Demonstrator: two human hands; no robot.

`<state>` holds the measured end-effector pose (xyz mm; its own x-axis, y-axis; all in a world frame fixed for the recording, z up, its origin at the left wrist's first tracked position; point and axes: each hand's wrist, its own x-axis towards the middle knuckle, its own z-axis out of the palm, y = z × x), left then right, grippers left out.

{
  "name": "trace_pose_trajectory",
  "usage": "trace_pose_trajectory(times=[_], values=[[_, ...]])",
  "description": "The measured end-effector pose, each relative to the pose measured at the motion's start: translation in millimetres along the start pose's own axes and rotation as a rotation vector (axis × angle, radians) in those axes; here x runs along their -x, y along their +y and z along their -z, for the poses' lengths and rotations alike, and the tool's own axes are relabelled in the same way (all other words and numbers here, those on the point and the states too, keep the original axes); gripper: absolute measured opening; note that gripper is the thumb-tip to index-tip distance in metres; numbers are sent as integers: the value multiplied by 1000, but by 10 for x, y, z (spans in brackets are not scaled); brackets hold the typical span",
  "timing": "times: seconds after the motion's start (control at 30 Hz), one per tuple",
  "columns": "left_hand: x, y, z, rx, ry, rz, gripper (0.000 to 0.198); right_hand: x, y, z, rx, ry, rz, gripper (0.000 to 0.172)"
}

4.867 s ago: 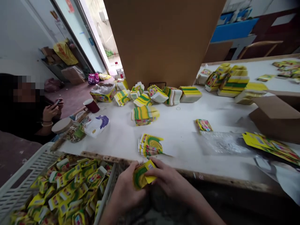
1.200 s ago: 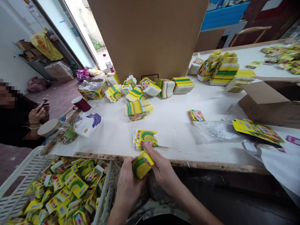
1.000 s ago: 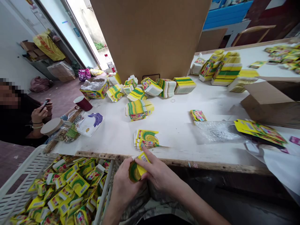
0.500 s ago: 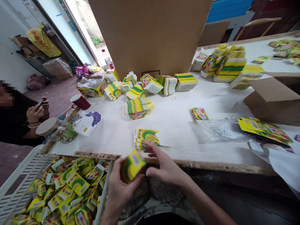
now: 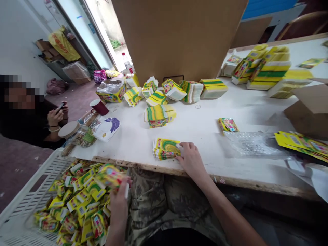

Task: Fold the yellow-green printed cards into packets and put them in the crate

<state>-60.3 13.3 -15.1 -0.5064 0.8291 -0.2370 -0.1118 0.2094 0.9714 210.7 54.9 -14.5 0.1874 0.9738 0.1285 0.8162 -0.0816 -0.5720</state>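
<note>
My left hand (image 5: 119, 201), smeared by motion, is over the near right side of the white plastic basket (image 5: 43, 179). Its fingers are at the edge of a small yellow-and-green carton (image 5: 111, 175), also blurred. Several similar cartons (image 5: 89, 186) fill the basket in a loose heap. On the white table near its front edge lies a small fanned stack of flat, unfolded cartons (image 5: 166, 147). My right hand (image 5: 191, 159) has its thumb and fingers closed on the right end of this stack, pinching a flat carton there.
Several bundles of flat cartons (image 5: 156, 116) stand across the table before a tall cardboard sheet (image 5: 179, 37). A maroon mug (image 5: 101, 107) and a lidded jar (image 5: 85, 136) are at left, near a seated person holding a phone. Clear plastic (image 5: 253, 143) and an open cardboard box (image 5: 307, 112) lie right.
My left hand has moved left with the carton, from in front of my body to over the basket. My right hand has come down onto the flat cartons and closed. The view has shifted slightly.
</note>
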Motion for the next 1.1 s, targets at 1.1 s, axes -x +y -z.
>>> trace_pose_trajectory(times=[1.1], values=[[318,234,-473,-997,-415,-1034,54,423,-375,92,-768,-308,333,39]])
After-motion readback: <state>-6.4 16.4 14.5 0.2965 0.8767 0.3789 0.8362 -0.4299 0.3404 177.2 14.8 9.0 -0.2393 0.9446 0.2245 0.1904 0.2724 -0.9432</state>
